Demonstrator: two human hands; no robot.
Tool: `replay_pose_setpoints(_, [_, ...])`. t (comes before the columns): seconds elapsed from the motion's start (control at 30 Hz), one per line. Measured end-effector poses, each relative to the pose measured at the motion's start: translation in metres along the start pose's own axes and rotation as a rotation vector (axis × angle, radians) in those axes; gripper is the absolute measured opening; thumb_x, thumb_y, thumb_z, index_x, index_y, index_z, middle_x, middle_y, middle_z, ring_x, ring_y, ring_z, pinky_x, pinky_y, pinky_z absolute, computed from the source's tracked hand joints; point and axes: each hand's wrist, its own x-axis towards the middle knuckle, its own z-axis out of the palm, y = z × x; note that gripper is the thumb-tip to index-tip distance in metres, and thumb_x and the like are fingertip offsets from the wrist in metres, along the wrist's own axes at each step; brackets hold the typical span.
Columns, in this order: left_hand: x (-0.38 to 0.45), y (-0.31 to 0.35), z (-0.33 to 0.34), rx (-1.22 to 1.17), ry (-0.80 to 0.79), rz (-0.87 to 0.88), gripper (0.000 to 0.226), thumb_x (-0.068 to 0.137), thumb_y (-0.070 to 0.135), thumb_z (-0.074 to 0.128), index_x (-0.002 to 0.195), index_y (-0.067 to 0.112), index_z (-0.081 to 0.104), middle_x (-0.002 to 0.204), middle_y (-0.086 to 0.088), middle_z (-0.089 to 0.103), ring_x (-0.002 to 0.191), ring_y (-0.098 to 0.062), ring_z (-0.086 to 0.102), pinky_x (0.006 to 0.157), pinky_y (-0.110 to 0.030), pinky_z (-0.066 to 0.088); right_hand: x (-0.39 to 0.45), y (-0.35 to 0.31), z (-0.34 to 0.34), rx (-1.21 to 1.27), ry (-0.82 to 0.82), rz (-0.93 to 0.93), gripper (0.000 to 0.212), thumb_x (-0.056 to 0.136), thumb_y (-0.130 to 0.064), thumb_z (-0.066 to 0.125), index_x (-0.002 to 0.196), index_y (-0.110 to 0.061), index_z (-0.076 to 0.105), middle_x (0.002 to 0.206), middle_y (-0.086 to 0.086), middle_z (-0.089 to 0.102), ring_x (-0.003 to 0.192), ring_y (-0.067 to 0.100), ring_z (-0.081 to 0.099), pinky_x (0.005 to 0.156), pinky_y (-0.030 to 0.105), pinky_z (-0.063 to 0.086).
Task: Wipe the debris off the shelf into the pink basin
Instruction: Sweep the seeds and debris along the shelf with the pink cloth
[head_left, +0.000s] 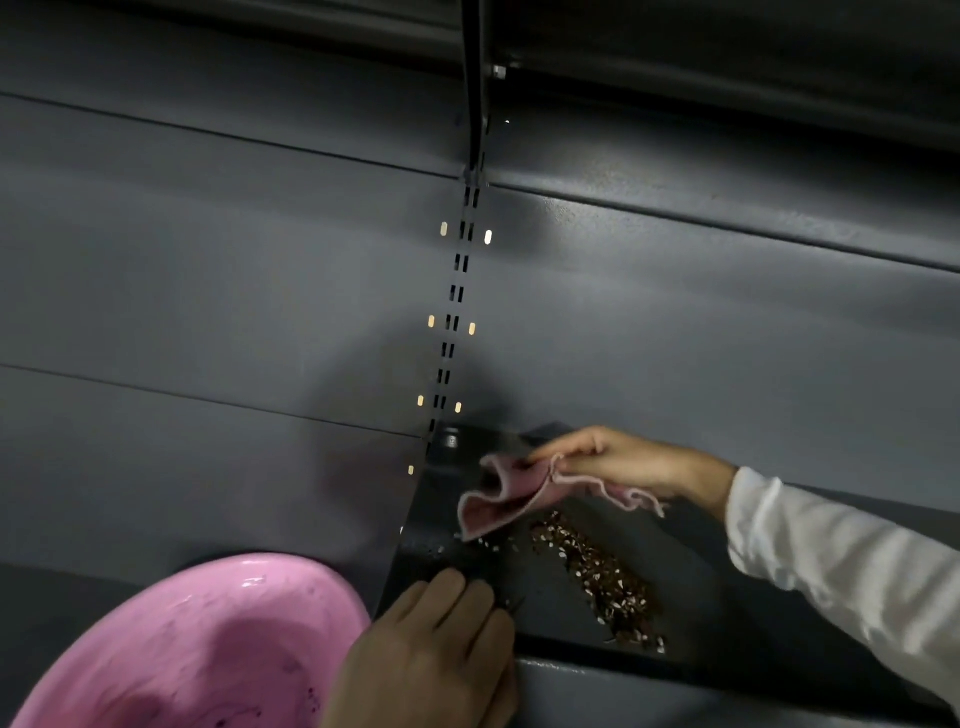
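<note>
pink cloth (511, 493) beside debris (597, 577)

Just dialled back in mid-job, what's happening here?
A person is cleaning a dark shelf. The right hand holds a pink cloth at the back, behind a line of debris. The left hand rests on the shelf's front edge beside the pink basin. The debris is not yet swept in.

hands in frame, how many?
2. Left hand rests on the shelf edge beside the pink basin; right hand holds the pink cloth above the debris.
</note>
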Motion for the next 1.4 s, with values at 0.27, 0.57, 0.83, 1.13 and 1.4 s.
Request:
replay_pose_setpoints(0.27, [-0.001, 0.001, 0.002, 0.036, 0.003, 0.004, 0.026, 0.068, 0.015, 0.047, 0.043, 0.019, 0.052, 0.047, -0.001, 0.048, 0.044, -0.019, 0.047, 0.047, -0.019, 0.046, 0.057, 0.006, 0.026, -0.2, 0.274, 0.001, 0.036, 0.093, 0.004, 0.039, 0.126, -0.001, 0.051, 0.136, 0.017, 0.051, 0.126, 0.03, 0.048, 0.097, 0.008, 0.038])
replay_pose_setpoints(0.57, [-0.007, -0.002, 0.003, 0.029, -0.03, 0.037, 0.021, 0.069, 0.02, 0.049, 0.051, 0.015, 0.059, 0.054, -0.004, 0.055, 0.059, -0.022, 0.044, 0.053, -0.026, 0.044, -0.011, -0.013, 0.04, -0.13, -0.057, -0.077, 0.041, 0.089, 0.011, 0.036, 0.128, 0.002, 0.047, 0.131, -0.001, 0.042, 0.071, -0.025, 0.057, 0.069, 0.001, 0.05])
replay_pose_setpoints(0.83, [-0.006, -0.001, -0.001, 0.057, 0.002, 0.067, 0.024, 0.074, 0.019, 0.048, 0.054, 0.012, 0.06, 0.055, -0.006, 0.053, 0.066, -0.023, 0.034, 0.057, -0.029, 0.033, -0.038, 0.017, 0.0, -0.023, 0.325, 0.044, 0.036, 0.093, -0.004, 0.045, 0.129, -0.009, 0.049, 0.133, 0.013, 0.055, 0.117, 0.026, 0.054, 0.098, 0.019, 0.046])
replay_pose_setpoints(1.13, [-0.007, 0.001, 0.0, 0.048, 0.0, 0.029, 0.023, 0.074, 0.017, 0.046, 0.054, 0.011, 0.055, 0.056, -0.007, 0.052, 0.067, -0.021, 0.034, 0.058, -0.03, 0.033, -0.052, 0.015, 0.044, -0.095, 0.218, 0.069, 0.033, 0.093, -0.002, 0.044, 0.123, -0.009, 0.057, 0.123, -0.007, 0.053, 0.102, -0.006, 0.055, 0.073, -0.008, 0.037])
replay_pose_setpoints(1.4, [-0.006, 0.001, -0.001, 0.049, -0.004, 0.041, 0.025, 0.075, 0.017, 0.044, 0.053, 0.01, 0.055, 0.055, -0.007, 0.053, 0.067, -0.021, 0.035, 0.059, -0.03, 0.034, -0.09, 0.003, 0.027, 0.008, 0.368, 0.066, 0.032, 0.094, -0.011, 0.044, 0.118, -0.028, 0.058, 0.098, 0.004, 0.066, 0.062, 0.0, 0.062, 0.056, 0.01, 0.047])
